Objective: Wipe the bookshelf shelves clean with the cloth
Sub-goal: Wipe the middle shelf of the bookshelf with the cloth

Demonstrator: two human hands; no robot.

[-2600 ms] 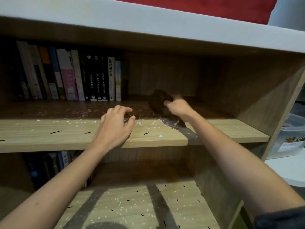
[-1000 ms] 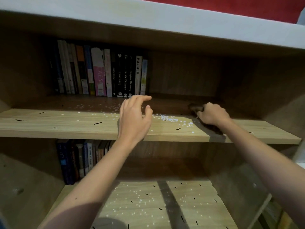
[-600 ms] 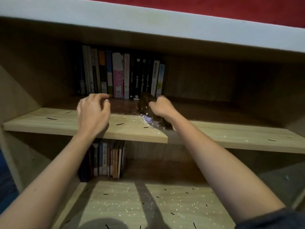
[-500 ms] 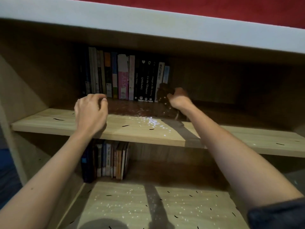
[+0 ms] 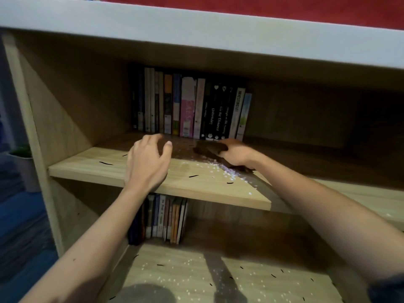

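A wooden bookshelf fills the view, and its middle shelf [image 5: 91, 165] carries white crumbs [image 5: 220, 170] and small dark flecks. My right hand [image 5: 236, 153] presses a dark brown cloth [image 5: 208, 148] onto that shelf, just in front of the row of books [image 5: 192, 112]. A pile of crumbs lies at the cloth's near edge. My left hand [image 5: 147, 164] rests on the shelf's front part to the left of the cloth, fingers spread, holding nothing.
The lower shelf [image 5: 196, 278] is also scattered with white crumbs and dark flecks, with several books [image 5: 164, 217] at its back left. A potted plant [image 5: 23, 162] stands left of the bookshelf's side panel. A white top board [image 5: 196, 33] overhangs the books.
My right hand has dragged the cloth forward and right from the books' foot, gathering crumbs into a pile. My left hand stays on the shelf edge, fingers now spread. The view has shifted left.
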